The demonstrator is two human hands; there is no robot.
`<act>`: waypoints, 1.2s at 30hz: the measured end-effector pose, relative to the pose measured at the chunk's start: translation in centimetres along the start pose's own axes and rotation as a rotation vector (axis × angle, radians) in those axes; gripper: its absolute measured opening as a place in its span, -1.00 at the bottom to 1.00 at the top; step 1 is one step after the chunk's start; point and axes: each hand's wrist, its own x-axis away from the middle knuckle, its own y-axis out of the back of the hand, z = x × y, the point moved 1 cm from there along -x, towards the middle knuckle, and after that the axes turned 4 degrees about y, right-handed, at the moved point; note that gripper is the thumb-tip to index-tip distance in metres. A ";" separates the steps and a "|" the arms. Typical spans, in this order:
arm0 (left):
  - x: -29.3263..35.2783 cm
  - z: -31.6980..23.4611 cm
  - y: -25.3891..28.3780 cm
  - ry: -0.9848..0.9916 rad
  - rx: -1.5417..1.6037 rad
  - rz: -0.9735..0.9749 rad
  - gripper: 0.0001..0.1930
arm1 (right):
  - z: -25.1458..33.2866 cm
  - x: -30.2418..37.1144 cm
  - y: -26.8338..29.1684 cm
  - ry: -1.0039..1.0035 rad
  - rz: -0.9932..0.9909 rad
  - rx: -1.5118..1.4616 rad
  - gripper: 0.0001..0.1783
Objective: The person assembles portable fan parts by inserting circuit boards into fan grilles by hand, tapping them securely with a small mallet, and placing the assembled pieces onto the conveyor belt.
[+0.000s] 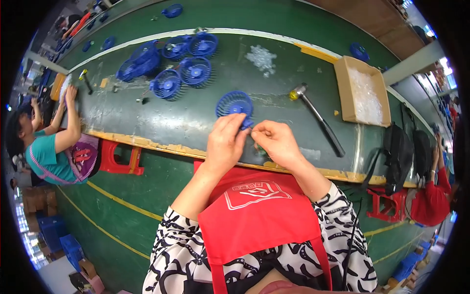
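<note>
A round blue plastic fan housing (235, 104) with a slatted rim lies on the dark green workbench (274, 100) in front of me. My left hand (225, 139) is closed on its near edge, thumb and fingers around a small blue projecting part. Just to the right, my right hand (278, 143) is closed in a pinch beside that part. What sits between its fingertips is too small to make out. A bit of thin wire seems to show below the right fingers.
Right of my hands lies a hammer (320, 119). Beyond it stands a cardboard box (344, 93) of clear plastic pieces; a similar loose pile (262, 60) lies farther back. Several blue fan housings (196, 71) are grouped back left. A black backpack (395, 157) is at right. Co-workers sit both sides.
</note>
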 end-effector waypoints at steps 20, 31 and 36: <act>-0.2 -1.8 -1.5 0.542 0.685 0.272 -0.81 | 4.9 1.8 2.4 0.419 0.008 0.622 -0.98; -0.4 -1.5 -3.3 0.838 1.023 0.391 -0.78 | 5.3 2.2 4.4 0.339 0.089 0.611 -0.96; -0.7 -1.4 -6.4 0.808 0.934 0.450 -0.79 | 3.6 2.1 6.0 0.264 0.054 0.532 -0.91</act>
